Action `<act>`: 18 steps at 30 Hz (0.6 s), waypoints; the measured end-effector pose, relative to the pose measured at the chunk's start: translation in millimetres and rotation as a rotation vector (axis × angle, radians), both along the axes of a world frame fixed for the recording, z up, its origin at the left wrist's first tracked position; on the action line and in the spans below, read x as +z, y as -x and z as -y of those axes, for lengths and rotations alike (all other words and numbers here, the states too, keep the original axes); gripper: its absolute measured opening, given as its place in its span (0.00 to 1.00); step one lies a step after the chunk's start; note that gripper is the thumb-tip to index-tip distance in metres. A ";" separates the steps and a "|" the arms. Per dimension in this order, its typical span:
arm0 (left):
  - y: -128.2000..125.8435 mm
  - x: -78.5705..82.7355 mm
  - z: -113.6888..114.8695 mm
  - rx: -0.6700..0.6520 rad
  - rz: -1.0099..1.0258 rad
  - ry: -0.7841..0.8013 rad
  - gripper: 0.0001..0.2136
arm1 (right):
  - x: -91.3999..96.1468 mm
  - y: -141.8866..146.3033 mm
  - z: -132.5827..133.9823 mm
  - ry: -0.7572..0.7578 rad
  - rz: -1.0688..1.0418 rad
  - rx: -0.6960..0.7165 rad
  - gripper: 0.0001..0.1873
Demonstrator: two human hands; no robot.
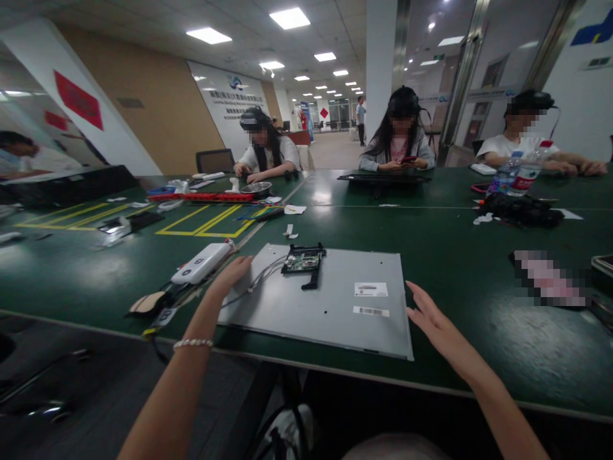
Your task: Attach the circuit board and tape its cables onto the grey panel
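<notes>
Green table (345,223) takes up most of the view; flat grey metal panel (297,322) lies on it, right at the near edge, labelled face up, a bit skewed. Left hand (234,273) is at the panel's left edge, right hand (428,313) at its right. Right fingers are extended and apart, clamped on nothing, tips at or just beside the edge; contact unclear. Left fingers look close together, but can't tell if they grip. White power bank (198,263) sits just left of the left hand. On the panel: circuit board (304,260) in a black bracket toward the far edge, grey cables (263,275) running to the left edge, paper label (370,289), smaller barcode label (371,312). My read: positioning step, panel flanked, not lifted. Next move calls for even two-edge contact, cables kept clear of left fingers.
</notes>
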State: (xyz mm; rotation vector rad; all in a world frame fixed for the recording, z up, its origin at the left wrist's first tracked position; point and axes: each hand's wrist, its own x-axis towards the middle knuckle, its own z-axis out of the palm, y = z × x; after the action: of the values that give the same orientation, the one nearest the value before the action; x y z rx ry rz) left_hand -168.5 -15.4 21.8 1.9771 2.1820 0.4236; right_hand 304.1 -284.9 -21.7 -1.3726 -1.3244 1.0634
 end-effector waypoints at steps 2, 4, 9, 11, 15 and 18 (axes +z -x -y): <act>0.4 -1.3 2.1 -0.017 0.124 0.042 0.20 | 4.2 1.5 0.8 0.040 -0.110 -0.027 0.35; -1.0 -1.5 3.0 -0.028 0.236 0.058 0.20 | 8.6 3.2 1.6 0.061 -0.195 -0.043 0.35; -3.8 2.0 6.8 0.017 0.482 0.072 0.20 | 18.3 2.5 2.0 0.063 -0.326 -0.037 0.35; -6.4 4.4 11.0 0.049 0.572 0.075 0.20 | 22.6 0.0 3.2 0.082 -0.350 -0.060 0.36; -19.1 9.3 22.5 0.126 0.773 0.100 0.19 | 28.8 -7.9 9.2 0.077 -0.349 -0.125 0.37; -31.3 10.4 31.3 0.123 0.848 0.130 0.19 | 28.8 -16.0 14.6 0.079 -0.345 -0.174 0.38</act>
State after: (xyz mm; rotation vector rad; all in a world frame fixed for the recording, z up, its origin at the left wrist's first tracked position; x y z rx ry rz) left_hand -137.2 -46.7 32.2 1.2437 1.7066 0.9062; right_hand 320.1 -299.5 7.0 -1.2670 -0.9046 1.1802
